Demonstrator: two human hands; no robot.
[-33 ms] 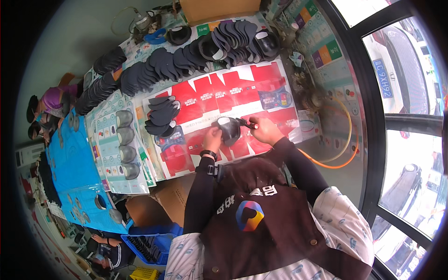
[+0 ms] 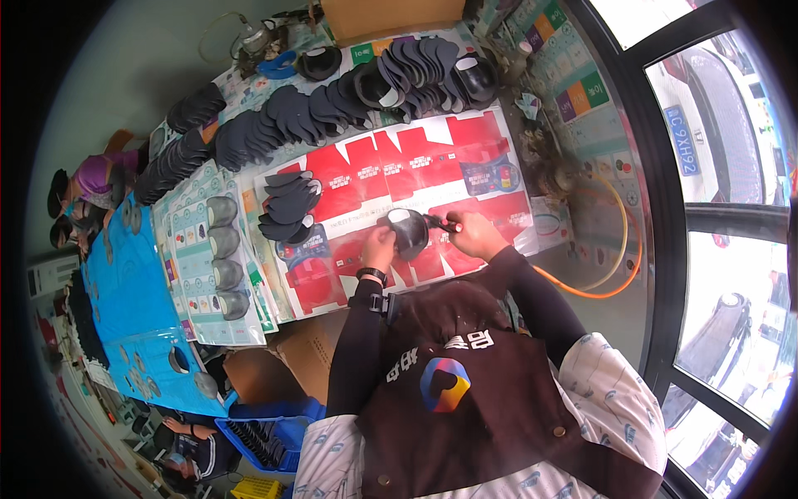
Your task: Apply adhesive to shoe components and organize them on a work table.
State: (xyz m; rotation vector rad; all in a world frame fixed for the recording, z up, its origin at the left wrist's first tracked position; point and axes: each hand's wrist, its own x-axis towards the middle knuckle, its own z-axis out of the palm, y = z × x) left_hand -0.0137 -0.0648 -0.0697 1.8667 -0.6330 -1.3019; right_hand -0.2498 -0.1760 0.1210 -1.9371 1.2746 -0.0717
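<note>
Left hand (image 2: 380, 248): pinching one black shell (image 2: 412, 241). Right hand (image 2: 475, 236): closed around one black tool (image 2: 438, 222). Beneath: white-lettered red sheet (image 2: 431, 266). Far left: four grey shells (image 2: 223, 243).

Some fingers of the left hand (image 2: 379, 248) are hidden by the dark cupped piece (image 2: 411, 237), whose underside is out of sight. The right hand (image 2: 472, 236) has its grip over part of a black tool (image 2: 439, 223), too small and dark for its kind to be told, or whether its tip touches the piece. The grey pads (image 2: 287, 115) overlap, hiding much of one another. The cardboard box (image 2: 391, 18) runs off the upper edge, the yellow basket (image 2: 258, 489) and the apron (image 2: 490, 399) off the lower.
</note>
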